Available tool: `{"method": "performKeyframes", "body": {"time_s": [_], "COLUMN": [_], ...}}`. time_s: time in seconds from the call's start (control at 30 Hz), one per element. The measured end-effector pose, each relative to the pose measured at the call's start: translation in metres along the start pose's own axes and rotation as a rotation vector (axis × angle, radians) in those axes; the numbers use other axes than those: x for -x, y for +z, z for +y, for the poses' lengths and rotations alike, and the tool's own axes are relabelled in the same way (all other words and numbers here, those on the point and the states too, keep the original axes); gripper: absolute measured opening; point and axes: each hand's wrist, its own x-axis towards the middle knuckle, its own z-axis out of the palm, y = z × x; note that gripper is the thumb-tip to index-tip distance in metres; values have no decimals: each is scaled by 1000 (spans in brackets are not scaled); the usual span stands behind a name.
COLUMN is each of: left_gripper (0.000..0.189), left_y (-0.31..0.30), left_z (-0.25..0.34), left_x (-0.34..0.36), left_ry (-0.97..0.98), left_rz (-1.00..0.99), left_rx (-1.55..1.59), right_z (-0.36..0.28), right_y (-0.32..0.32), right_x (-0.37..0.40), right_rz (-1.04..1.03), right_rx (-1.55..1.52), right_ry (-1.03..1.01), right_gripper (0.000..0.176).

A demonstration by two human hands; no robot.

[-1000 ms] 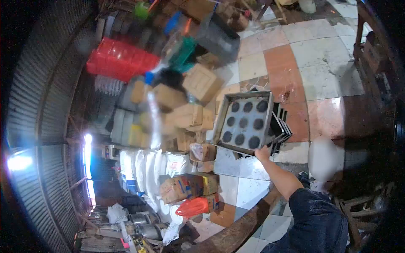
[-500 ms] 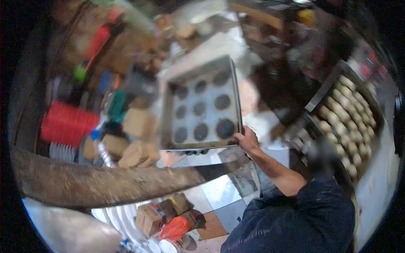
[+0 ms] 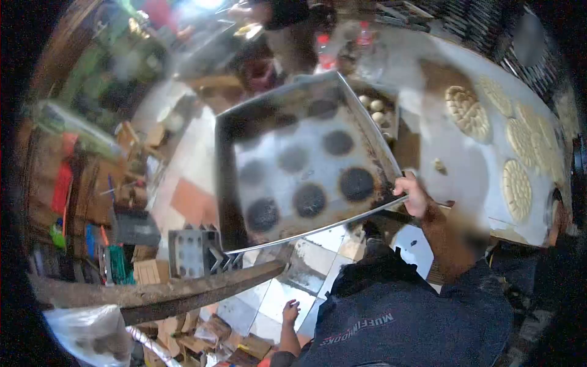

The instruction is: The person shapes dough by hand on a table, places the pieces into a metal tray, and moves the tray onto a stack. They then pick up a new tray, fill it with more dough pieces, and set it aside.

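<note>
My right hand (image 3: 411, 194) is closed on the near right corner of a square metal baking pan (image 3: 302, 174). The pan has raised walls and several round dark patches on its base. It is tilted in mid-air over the floor, its inside facing me. My left hand (image 3: 291, 312) is low at my side above the tiles, fingers apart, holding nothing. Beyond the pan's right wall, partly hidden by it, is a tray of pale dough balls (image 3: 377, 111).
On the right, a worktable (image 3: 443, 199) carries several flat, scored dough rounds (image 3: 518, 189). A wooden beam (image 3: 189, 287) crosses the lower left, near more metal pans (image 3: 189, 252) and cardboard pieces. Another person's arm (image 3: 254, 12) is at the top, and red-capped bottles (image 3: 325, 52) stand at the back.
My view has swung right, bringing the worktable and dough rounds in. The pan appears larger and more tilted, still in my right hand. My left hand has come into view.
</note>
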Motion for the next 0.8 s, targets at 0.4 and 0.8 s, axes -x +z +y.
{"method": "performKeyframes", "body": {"time_s": [0.4,0.8], "left_gripper": [37,33], "left_y": [110,184], "left_z": [124,201], "left_x": [-42,-45], "left_ry": [336,618], "left_rz": [-223,-637], "left_rx": [-159,-609], "right_z": [150,84], "right_y": [-134,-112], "right_x": [-73,-98], "right_rz": [-446,150], "right_rx": [84,-63], "right_ry": [185,513], "right_gripper": [16,46]}}
